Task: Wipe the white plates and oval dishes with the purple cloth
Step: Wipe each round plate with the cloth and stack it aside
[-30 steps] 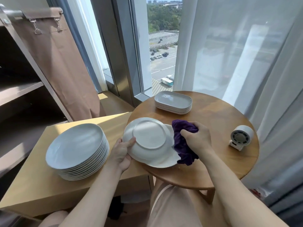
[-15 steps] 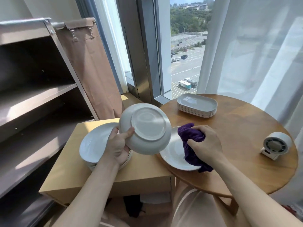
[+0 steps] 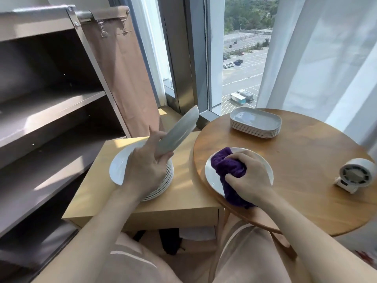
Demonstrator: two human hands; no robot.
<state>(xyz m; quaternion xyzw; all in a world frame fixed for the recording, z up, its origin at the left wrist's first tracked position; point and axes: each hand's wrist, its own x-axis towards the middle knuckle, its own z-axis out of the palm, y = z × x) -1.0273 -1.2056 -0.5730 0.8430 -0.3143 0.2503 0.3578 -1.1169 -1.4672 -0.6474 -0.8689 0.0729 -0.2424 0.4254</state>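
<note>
Far left: a pile of white plates (image 3: 119, 170) on the low desk (image 3: 183, 199). Just above the pile, left grip (image 3: 145, 170) closed on the near edge of one tilted plate (image 3: 177, 131), pinched between thumb and fingers. To do this step well: lower that plate flat onto the pile, slowly, rims lined up, no clink, no slipping. Next along, on the round desk (image 3: 306, 201), another plate (image 3: 213, 180) lying flat near the front edge. Right grip (image 3: 250, 180) bunched tight round the purple cloth (image 3: 226, 166), pressing it down on that plate. Rub in circles, middle out to rim, plate not sliding off the edge. Behind, a pile of oval dishes (image 3: 255, 121), likely waiting for a wipe. Far right, a little white fan (image 3: 355, 176).
</note>
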